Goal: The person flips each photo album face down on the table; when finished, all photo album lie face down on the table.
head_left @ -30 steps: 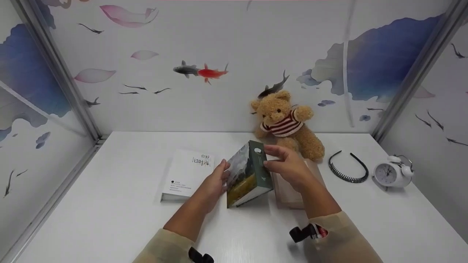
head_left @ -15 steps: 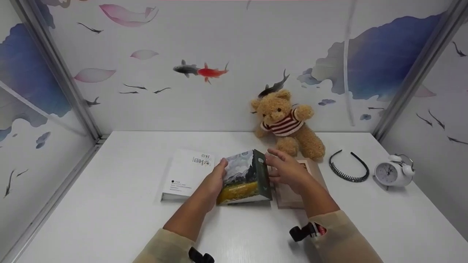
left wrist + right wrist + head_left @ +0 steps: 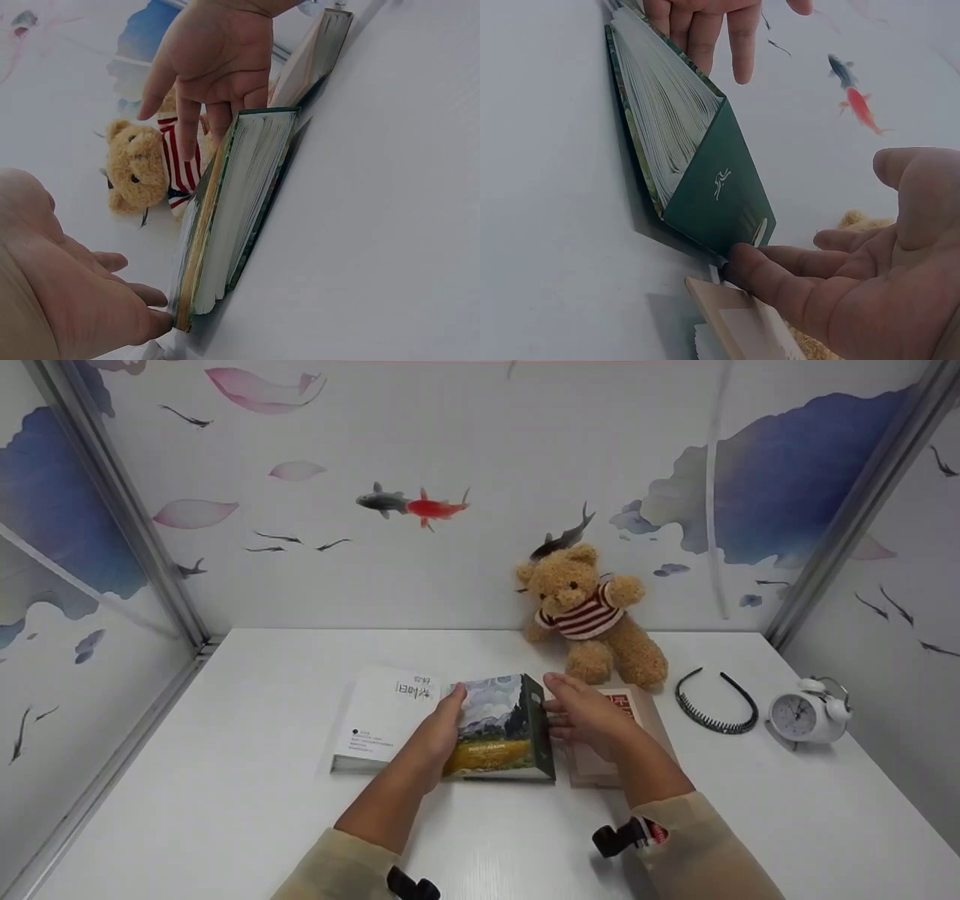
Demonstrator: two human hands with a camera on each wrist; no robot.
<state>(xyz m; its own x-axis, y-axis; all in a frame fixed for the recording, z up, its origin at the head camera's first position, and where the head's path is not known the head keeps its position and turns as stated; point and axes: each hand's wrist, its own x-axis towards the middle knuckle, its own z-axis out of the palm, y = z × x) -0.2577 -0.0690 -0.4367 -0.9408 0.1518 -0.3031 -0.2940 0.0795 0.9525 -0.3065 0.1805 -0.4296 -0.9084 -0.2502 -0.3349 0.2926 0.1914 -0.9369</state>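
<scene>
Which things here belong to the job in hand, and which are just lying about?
In the work:
green-spined book
left hand
right hand
probably white book and beige book flanking it

Apparently lying about:
teddy bear
headband
alarm clock

Your left hand [image 3: 431,739] touches the left edge of the painted-cover book [image 3: 491,727], and your right hand [image 3: 589,712] is at its dark spine [image 3: 538,727], fingers loosely extended. Left of the painted-cover book you have a white book [image 3: 382,720]; right of it, a beige book [image 3: 592,766] partly hidden by your right hand. Behind the painted-cover book, to its right, sits a teddy bear [image 3: 581,615] in a striped shirt. Farther right of the painted-cover book: a black headband [image 3: 724,728], a white alarm clock [image 3: 802,716].
</scene>
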